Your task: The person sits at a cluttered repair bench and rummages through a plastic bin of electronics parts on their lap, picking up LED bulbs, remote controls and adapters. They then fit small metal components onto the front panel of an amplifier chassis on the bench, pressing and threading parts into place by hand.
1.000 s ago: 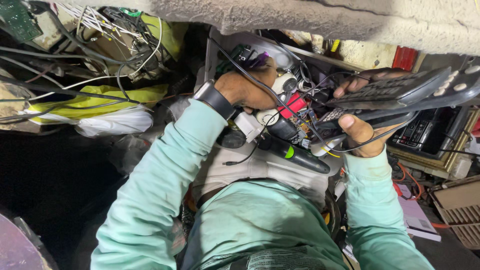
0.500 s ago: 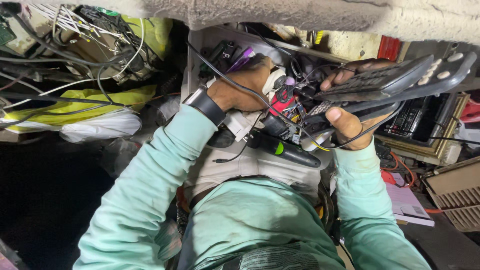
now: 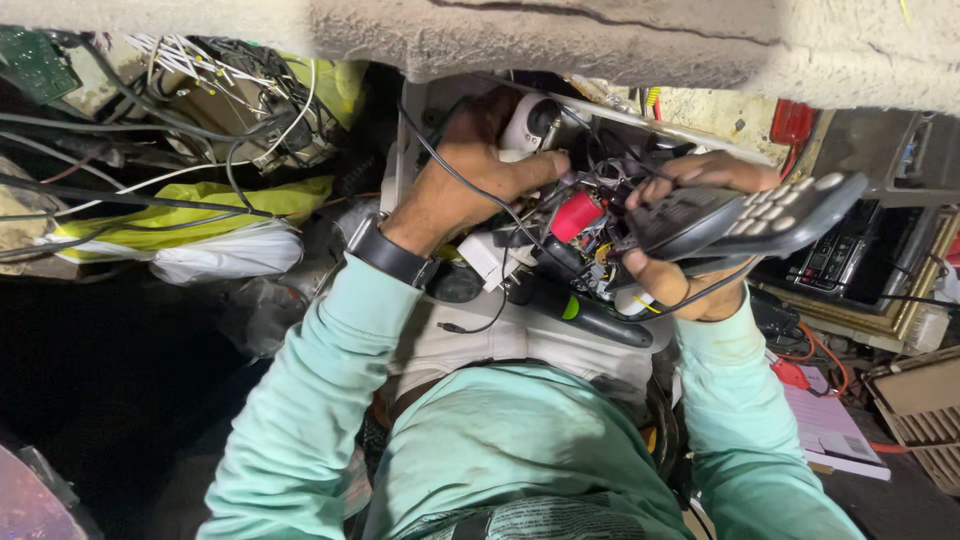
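While the head camera looks down over a mint-green long-sleeved torso, both hands work close together above the lap in a tangle of small electronics. The left hand [image 3: 455, 190], with a black wristband [image 3: 392, 255] at its cuff, has its fingers pinched together on a thin black wire [image 3: 470, 185] beside a red part [image 3: 577, 215] in the middle of the tangle; exactly what the fingertips clamp is hidden. The right hand [image 3: 680, 240] is closed around a dark grey keypad handset [image 3: 745, 215], thumb above and fingers beneath, holding it tilted with its button end pointing to the right. Just below the hands lies a black cylindrical tool with a green mark [image 3: 580, 312], resting across the lap. To the left, well apart from the hands, lie a yellow-green cloth bundle [image 3: 180, 215] and a white bag [image 3: 225, 255], with loose white and black cables [image 3: 200, 70] above them. To the right stand a black keyed device in a framed tray [image 3: 850, 275] and pink papers [image 3: 830, 425] on the floor.
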